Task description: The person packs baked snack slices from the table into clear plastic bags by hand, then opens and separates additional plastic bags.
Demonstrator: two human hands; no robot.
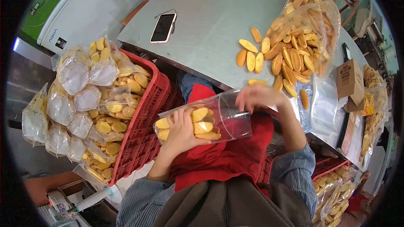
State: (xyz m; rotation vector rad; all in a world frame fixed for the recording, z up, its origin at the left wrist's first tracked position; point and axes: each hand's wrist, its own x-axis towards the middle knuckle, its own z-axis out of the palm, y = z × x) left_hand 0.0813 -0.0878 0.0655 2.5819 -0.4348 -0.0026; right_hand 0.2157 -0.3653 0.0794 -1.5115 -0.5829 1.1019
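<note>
- Plastic, clear: bag (229,118) in head view, held above red cloth (212,155) on lap, near edge of grey table (210,25).
- Packed toward bag's left end: yellow, elongated bread pieces (202,127); right part just see-through film.
- Grasping bag with left hand (182,127), fingers laid over filled end, thumb toward lower edge.
- Raised at bag's right end: right hand (260,96), motion-blurred; impossible to tell whether pinching film or loose.
- On table, far right: large clear sack (309,21) full of browner bread pieces, several loose pieces (259,62) lying beside it.
- Nearer, right side: flat plastic sheets (326,96), then cardboard box (350,82), partly over table edge.
- Toward table's left: phone (163,28), screen up, dark.
- Left of lap: red crate (143,120) heaped with filled bags (72,75), many showing white lacy-edged discs.
- Behind crate: white appliance (80,25), marked AQUA.
- Lower right, below table level: more filled packs (336,193) by red crate rim, partly cut off by dark border.
</note>
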